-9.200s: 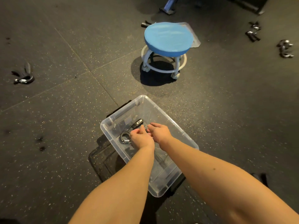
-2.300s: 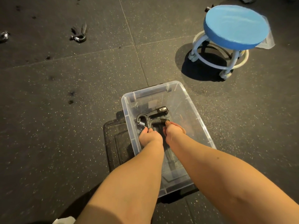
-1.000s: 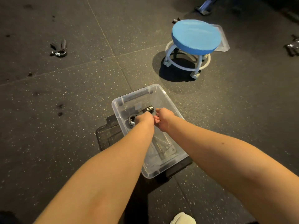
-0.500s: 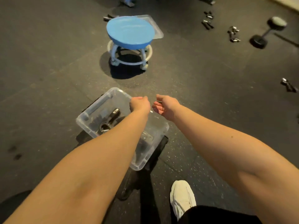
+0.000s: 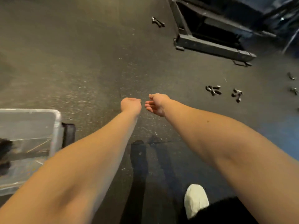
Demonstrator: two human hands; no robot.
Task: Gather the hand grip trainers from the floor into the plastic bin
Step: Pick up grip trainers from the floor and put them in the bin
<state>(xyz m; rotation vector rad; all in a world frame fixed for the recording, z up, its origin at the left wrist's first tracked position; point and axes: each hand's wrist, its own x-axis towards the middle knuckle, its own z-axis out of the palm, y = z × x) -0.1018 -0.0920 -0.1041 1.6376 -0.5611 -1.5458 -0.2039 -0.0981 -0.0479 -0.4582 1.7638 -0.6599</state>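
Both hands are out in front with nothing in them, so the step in hand looks like the reach for another trainer. The left hand (image 5: 131,105) has its fingers (image 5: 135,99) curled loosely inward, with nothing seen in them. The right hand (image 5: 157,104) shows its palm, its fingers (image 5: 149,105) relaxed and slightly apart.

The plastic bin (image 5: 55,126) sits well to the left of the fingers and nearer the person; a dark shape (image 5: 4,151) lies in it at the frame edge, too blurred to name. 2 hand grip trainers (image 5: 213,90) (image 5: 236,94) lie on the floor (image 5: 90,62) to the right of the right fingers, near each other. Another trainer (image 5: 158,22) lies far beyond the fingers, beside a black equipment frame (image 5: 213,47), and 2 small ones (image 5: 291,76) show at the far right edge.

The next move probably calls for a step and a reach to the right, then closing the fingers round the nearest pair's handles before carrying them left to the bin.
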